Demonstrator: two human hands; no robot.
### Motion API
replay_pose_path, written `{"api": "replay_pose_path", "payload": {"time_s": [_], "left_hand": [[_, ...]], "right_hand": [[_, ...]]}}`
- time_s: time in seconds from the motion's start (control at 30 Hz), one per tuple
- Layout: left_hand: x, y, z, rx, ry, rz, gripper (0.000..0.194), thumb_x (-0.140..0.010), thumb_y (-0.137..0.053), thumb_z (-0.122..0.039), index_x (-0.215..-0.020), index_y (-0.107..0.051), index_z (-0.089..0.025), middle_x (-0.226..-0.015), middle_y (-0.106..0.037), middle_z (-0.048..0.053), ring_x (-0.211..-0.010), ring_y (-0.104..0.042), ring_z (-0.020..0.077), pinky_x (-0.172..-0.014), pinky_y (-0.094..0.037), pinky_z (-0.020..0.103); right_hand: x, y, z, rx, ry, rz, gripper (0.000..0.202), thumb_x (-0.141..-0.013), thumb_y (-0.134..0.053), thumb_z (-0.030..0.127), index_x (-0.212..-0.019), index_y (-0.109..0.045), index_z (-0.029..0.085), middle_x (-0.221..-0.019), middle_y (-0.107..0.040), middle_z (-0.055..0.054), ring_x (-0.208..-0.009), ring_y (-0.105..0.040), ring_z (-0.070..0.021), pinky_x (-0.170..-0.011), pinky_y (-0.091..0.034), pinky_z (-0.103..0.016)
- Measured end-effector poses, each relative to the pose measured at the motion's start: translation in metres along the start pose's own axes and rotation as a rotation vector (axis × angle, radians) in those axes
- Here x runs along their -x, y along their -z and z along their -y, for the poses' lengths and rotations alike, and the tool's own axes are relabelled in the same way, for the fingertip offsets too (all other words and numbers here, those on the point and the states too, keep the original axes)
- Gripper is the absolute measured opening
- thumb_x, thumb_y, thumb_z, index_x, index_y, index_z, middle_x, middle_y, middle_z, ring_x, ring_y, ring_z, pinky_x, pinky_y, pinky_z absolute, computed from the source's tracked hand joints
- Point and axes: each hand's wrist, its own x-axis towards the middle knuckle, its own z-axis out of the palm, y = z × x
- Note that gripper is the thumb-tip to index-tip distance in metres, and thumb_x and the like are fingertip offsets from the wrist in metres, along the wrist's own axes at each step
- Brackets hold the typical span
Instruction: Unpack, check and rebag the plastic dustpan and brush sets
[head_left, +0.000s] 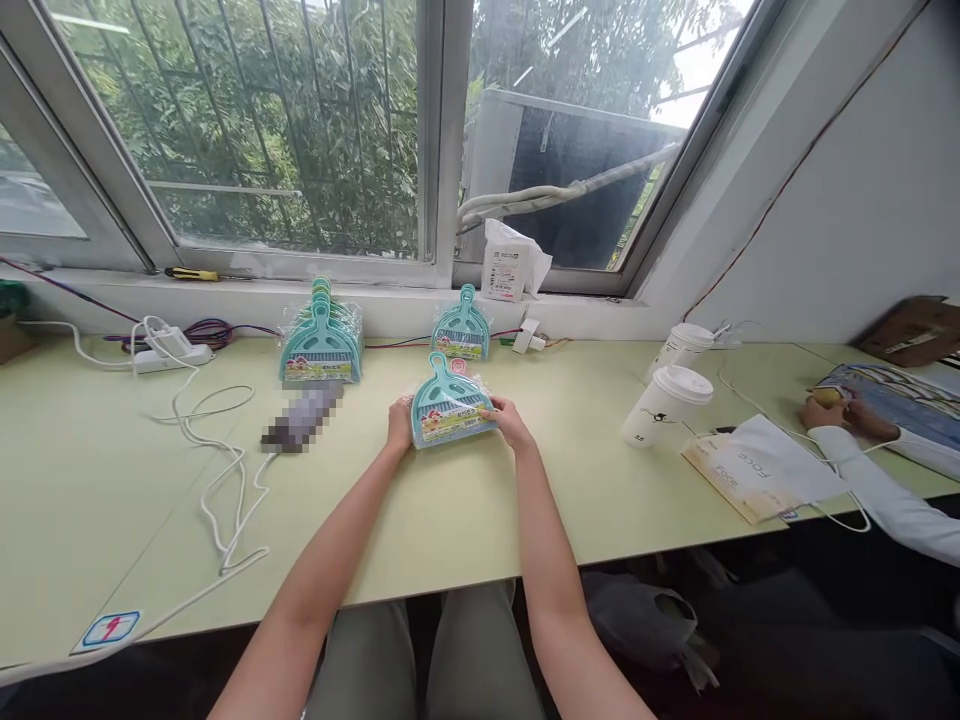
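In the middle of the table, a teal dustpan-and-brush set (450,418) in clear wrap stands upright between my hands. My left hand (400,424) is closed on its left edge, the fingers mostly hidden behind. On the other side, my right hand (511,424) grips the right edge, fingertips over the label. A pink handle (459,367) pokes up just behind the set. Farther back, another teal dustpan set (461,328) leans at the sill. To its left stands a row of several wrapped dustpan sets (321,350), teal at the front.
A blurred-out dark object (302,417) and white cables (241,470) lie to the left, near a power strip (174,355). On the right are white paper cups (666,405), a sheet of paper (765,465) and a co-worker's hands (829,412). A screwdriver (193,274) rests on the windowsill.
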Motion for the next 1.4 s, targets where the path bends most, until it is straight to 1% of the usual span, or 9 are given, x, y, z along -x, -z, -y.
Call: {"api": "replay_pose_path", "payload": {"time_s": [0.27, 0.47, 0.57, 0.7, 0.83, 1.03, 1.2, 1.3, 1.4], "left_hand": [[-0.005, -0.001, 0.009, 0.040, 0.058, -0.007, 0.016, -0.067, -0.058, -0.022, -0.082, -0.065, -0.018, -0.076, -0.067, 0.004, -0.069, -0.060, 0.0154, -0.069, -0.046, 0.027], [-0.002, 0.000, 0.004, 0.232, 0.121, -0.010, 0.049, -0.086, -0.042, -0.045, -0.127, -0.041, -0.019, -0.082, -0.064, 0.003, -0.062, -0.060, 0.0148, -0.062, -0.047, 0.028], [0.005, -0.003, -0.001, 0.106, 0.003, 0.043, 0.067, -0.077, -0.058, -0.050, -0.132, -0.035, -0.019, -0.099, -0.062, 0.008, -0.075, -0.062, 0.0172, -0.071, -0.048, 0.031], [0.007, -0.013, -0.006, 0.009, -0.049, 0.036, 0.074, -0.067, -0.071, -0.039, -0.130, -0.038, -0.020, -0.113, -0.059, 0.012, -0.100, -0.059, 0.0240, -0.088, -0.045, 0.038], [-0.001, -0.021, -0.007, 0.082, 0.095, 0.039, 0.067, -0.072, -0.066, -0.027, -0.131, -0.036, -0.019, -0.113, -0.062, 0.013, -0.104, -0.060, 0.0252, -0.089, -0.044, 0.039], [-0.011, -0.022, -0.001, 0.158, -0.013, 0.019, 0.056, -0.071, -0.067, -0.024, -0.118, -0.038, -0.024, -0.104, -0.066, 0.008, -0.096, -0.063, 0.0216, -0.085, -0.047, 0.037], [-0.039, -0.033, -0.001, 0.204, -0.156, -0.121, 0.045, -0.072, -0.064, -0.020, -0.109, -0.040, -0.025, -0.110, -0.061, 0.007, -0.098, -0.061, 0.0182, -0.086, -0.048, 0.035], [-0.069, -0.046, 0.002, 0.322, -0.021, -0.178, 0.054, -0.066, -0.068, -0.017, -0.111, -0.038, -0.023, -0.105, -0.062, 0.007, -0.090, -0.063, 0.0168, -0.080, -0.050, 0.033], [-0.106, -0.057, 0.012, 0.420, 0.070, -0.182, 0.064, -0.061, -0.073, -0.018, -0.114, -0.038, -0.022, -0.099, -0.063, 0.006, -0.084, -0.063, 0.0165, -0.076, -0.052, 0.033]], "right_hand": [[-0.016, 0.002, -0.019, 0.437, 0.014, -0.442, 0.031, -0.062, -0.061, 0.021, -0.093, -0.064, 0.020, -0.095, -0.068, -0.006, -0.091, -0.059, -0.0215, -0.082, -0.044, -0.032], [-0.018, -0.021, -0.031, 0.519, 0.180, -0.590, 0.037, -0.067, -0.054, 0.012, -0.103, -0.061, 0.016, -0.105, -0.060, -0.015, -0.106, -0.053, -0.0273, -0.094, -0.038, -0.037], [-0.015, -0.025, -0.034, 0.546, 0.246, -0.627, 0.037, -0.071, -0.052, 0.012, -0.108, -0.060, 0.015, -0.113, -0.054, -0.019, -0.114, -0.048, -0.0306, -0.095, -0.037, -0.040], [-0.014, -0.016, -0.032, 0.640, 0.228, -0.650, 0.037, -0.067, -0.060, 0.013, -0.104, -0.063, 0.015, -0.128, -0.048, -0.019, -0.128, -0.033, -0.0342, -0.102, -0.030, -0.046], [-0.021, -0.009, -0.034, 0.497, 0.091, -0.520, 0.053, -0.064, -0.059, 0.010, -0.116, -0.059, 0.021, -0.118, -0.060, -0.011, -0.121, -0.047, -0.0284, -0.099, -0.036, -0.042], [-0.023, -0.008, -0.035, 0.342, 0.207, -0.471, 0.055, -0.063, -0.061, 0.010, -0.116, -0.059, 0.026, -0.109, -0.067, -0.004, -0.104, -0.060, -0.0214, -0.095, -0.042, -0.036], [-0.038, -0.019, -0.028, 0.324, 0.465, -0.523, 0.055, -0.069, -0.051, 0.009, -0.123, -0.049, 0.020, -0.123, -0.058, -0.010, -0.107, -0.057, -0.0178, -0.093, -0.044, -0.031], [-0.064, -0.022, -0.026, 0.384, 0.481, -0.623, 0.060, -0.068, -0.049, 0.008, -0.127, -0.044, 0.015, -0.122, -0.054, -0.015, -0.107, -0.055, -0.0199, -0.094, -0.042, -0.033], [-0.101, -0.019, -0.029, 0.457, 0.408, -0.676, 0.053, -0.066, -0.053, 0.010, -0.119, -0.054, 0.014, -0.110, -0.056, -0.015, -0.103, -0.055, -0.0252, -0.095, -0.041, -0.038]]}}
